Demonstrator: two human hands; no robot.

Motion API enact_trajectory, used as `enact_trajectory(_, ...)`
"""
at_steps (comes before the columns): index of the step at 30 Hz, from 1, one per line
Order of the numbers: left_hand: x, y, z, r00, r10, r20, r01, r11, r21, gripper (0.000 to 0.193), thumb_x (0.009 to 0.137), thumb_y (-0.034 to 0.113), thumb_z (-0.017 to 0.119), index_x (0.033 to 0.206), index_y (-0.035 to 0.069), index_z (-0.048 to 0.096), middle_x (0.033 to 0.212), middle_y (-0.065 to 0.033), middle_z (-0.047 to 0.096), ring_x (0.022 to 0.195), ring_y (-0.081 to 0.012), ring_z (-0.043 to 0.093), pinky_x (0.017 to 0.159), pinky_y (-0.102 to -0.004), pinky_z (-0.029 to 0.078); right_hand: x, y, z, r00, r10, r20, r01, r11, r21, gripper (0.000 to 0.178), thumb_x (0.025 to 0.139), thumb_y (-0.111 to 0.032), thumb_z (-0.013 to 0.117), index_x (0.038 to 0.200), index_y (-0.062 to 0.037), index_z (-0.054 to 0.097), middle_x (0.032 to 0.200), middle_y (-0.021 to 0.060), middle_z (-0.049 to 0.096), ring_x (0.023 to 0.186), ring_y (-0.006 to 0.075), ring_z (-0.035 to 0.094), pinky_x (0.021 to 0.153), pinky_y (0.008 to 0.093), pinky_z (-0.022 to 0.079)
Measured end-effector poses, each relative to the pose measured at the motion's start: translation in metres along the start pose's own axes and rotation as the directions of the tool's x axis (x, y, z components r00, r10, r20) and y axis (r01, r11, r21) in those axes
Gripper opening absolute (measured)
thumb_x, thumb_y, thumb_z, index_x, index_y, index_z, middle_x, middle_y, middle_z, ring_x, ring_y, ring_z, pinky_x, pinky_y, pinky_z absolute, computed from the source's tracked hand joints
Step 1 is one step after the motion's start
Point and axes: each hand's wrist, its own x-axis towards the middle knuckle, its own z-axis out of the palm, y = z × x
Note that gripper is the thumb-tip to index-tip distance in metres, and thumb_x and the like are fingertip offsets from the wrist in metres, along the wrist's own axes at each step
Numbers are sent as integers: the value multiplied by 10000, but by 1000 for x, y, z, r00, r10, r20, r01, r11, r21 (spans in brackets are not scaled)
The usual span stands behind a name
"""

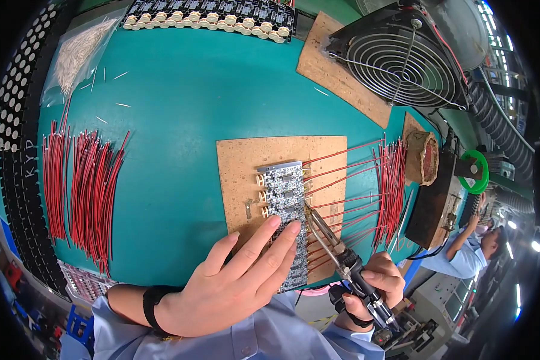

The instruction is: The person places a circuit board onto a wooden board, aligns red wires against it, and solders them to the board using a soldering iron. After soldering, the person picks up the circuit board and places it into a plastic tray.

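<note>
A panel of small circuit boards (287, 186) rests on a brown fibreboard plate (240, 157), with round pale parts along its left edge. My left hand (231, 291) lies over the lower part of this panel, palm down and fingers stretched out. In my right hand (384, 279) is a black soldering iron (360, 276) with a thin bent tube running beside its tip. The tip is at the panel's right edge. Several red wires (330, 174) reach from that edge toward the right; my fingers cover part of the boards.
Two bundles of red wires (93, 198) lie at left near a bag of thin pale pieces (81, 51). Another wire bundle (391, 192) lies right. A fan with a wire guard (402, 75) stands far right, above a soldering stand (432, 210). Finished-looking boards (210, 18) line the back.
</note>
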Motion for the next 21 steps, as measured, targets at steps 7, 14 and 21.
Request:
enact_trajectory(7, 0, 1, 0, 1000, -4, 0, 4, 1000, -7, 475, 738, 418, 608, 1107, 118, 615, 1373, -34, 455, 1279, -196, 399, 1020, -472, 157, -3, 0, -1, 999, 13, -30, -14, 1000, -9, 453, 625, -270, 840, 921, -31, 595, 669, 75, 591, 543, 187, 541, 486, 301, 382)
enact_trajectory(14, 0, 2, 1, 1000, -8, -9, 7, 999, -40, 494, 728, 410, 620, 1118, 107, 609, 1372, -43, 455, 1272, -199, 407, 1013, -475, 163, -15, -4, 0, 946, 102, -307, -85, 994, 69, 458, 611, -264, 844, 903, -18, 591, 667, 73, 589, 543, 178, 541, 477, 294, 363)
enact_trajectory(21, -1, 4, 2, 999, -34, -8, 34, 997, -63, 517, 708, 392, 650, 1127, 93, 603, 1372, -48, 455, 1268, -204, 413, 1006, -478, 172, -13, -3, -6, 999, 3, -42, 0, 998, 59, 426, 618, -235, 834, 890, -17, 588, 623, 68, 575, 513, 183, 543, 465, 297, 359)
